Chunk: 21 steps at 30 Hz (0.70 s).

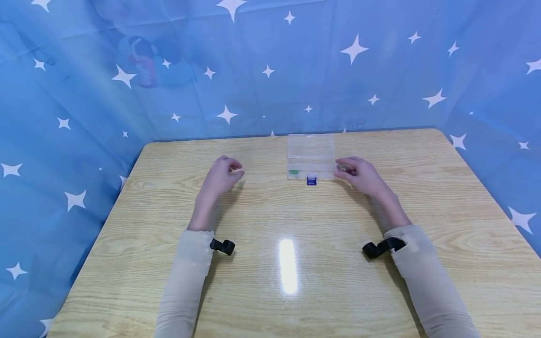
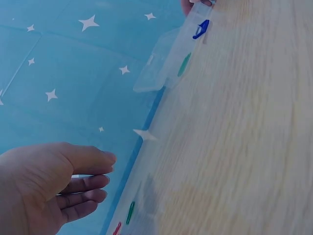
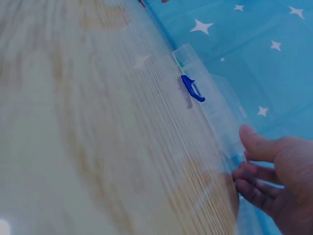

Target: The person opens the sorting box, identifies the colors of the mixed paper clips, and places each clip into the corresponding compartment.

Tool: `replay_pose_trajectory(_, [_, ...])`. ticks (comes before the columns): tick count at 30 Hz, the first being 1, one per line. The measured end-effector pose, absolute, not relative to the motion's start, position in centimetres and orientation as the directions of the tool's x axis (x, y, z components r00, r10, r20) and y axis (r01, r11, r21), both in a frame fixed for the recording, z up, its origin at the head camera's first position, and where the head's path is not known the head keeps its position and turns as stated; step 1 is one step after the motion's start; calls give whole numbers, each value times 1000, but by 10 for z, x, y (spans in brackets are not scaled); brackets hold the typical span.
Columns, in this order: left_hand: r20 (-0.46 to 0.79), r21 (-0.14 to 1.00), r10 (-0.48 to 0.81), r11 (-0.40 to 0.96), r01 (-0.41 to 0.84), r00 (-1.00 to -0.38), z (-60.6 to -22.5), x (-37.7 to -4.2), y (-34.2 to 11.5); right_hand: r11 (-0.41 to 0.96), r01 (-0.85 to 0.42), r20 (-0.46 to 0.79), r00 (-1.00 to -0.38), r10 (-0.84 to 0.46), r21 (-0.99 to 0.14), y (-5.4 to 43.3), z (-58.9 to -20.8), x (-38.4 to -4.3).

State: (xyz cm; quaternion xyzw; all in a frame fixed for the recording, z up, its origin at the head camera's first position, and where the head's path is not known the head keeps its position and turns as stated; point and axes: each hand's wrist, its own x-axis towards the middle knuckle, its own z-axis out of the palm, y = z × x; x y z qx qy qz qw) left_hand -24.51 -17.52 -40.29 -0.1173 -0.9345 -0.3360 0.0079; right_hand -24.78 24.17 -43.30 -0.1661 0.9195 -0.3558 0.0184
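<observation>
A clear plastic box [image 1: 313, 164] with its lid raised stands near the table's far edge. On its front hangs a blue latch-like piece [image 1: 311, 180], and something green [image 1: 293, 173] shows through its left end. My right hand [image 1: 359, 174] grips the right end of the box between thumb and fingers. To the left of the box, my left hand [image 1: 221, 176] hovers above the table with loosely bent fingers and holds nothing. Beside it in the left wrist view lie a green paper clip [image 2: 130, 213] and a red paper clip [image 2: 117, 228]; the head view does not show these clips clearly.
The wooden table [image 1: 270, 211] reaches back to a blue curtain [image 1: 262, 70] with white stars. Each sleeve carries a black wrist mount, one on the left [image 1: 224, 246] and one on the right [image 1: 380, 247]. Light glares on the tabletop between the forearms.
</observation>
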Motion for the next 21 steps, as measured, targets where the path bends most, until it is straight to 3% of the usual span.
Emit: replay_pose_trajectory(21, [91, 450, 179, 870, 200, -980, -414, -245, -201, 679, -288, 80, -944, -322, -676, 242, -432, -246])
